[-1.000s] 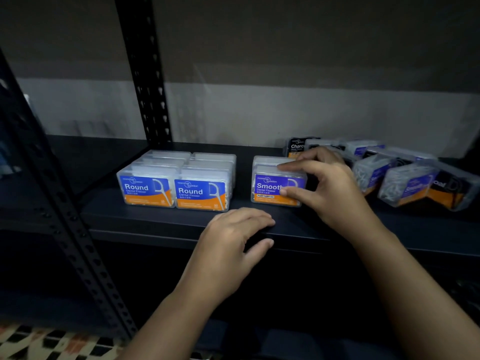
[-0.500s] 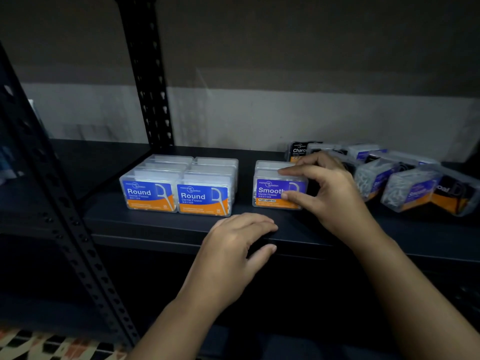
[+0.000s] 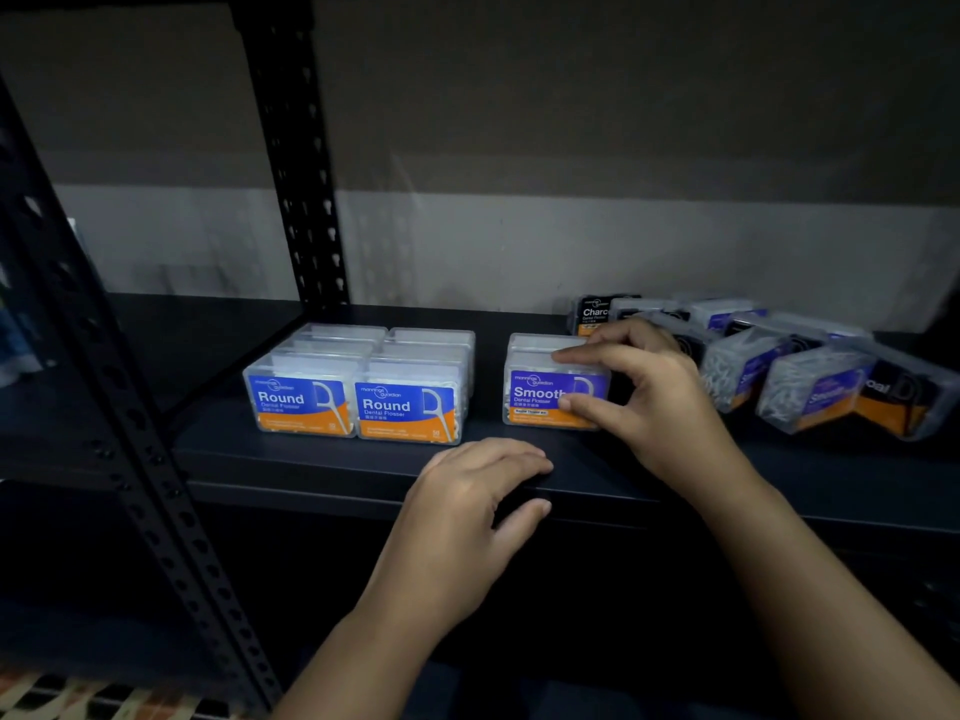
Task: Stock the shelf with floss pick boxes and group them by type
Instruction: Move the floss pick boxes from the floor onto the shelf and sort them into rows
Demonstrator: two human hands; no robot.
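Observation:
Two neat rows of clear "Round" floss boxes [image 3: 353, 402] stand at the left of the dark shelf [image 3: 322, 465]. To their right stands a purple "Smooth" box [image 3: 535, 397] with another behind it. My right hand [image 3: 649, 402] pinches the front Smooth box, fingers on its top and thumb on its front face. My left hand [image 3: 467, 517] rests over the shelf's front edge, fingers on top and thumb under the lip, holding no box.
A loose jumble of Smooth and black "Charcoal" boxes [image 3: 810, 376] lies tilted at the right of the shelf. One Charcoal box [image 3: 592, 311] stands at the back. A black perforated upright [image 3: 296, 163] rises behind the Round boxes; another post [image 3: 130, 449] slants at left.
The hands and boxes have barely moved; my right hand keeps its pinch on the Smooth box. The view has shifted slightly.

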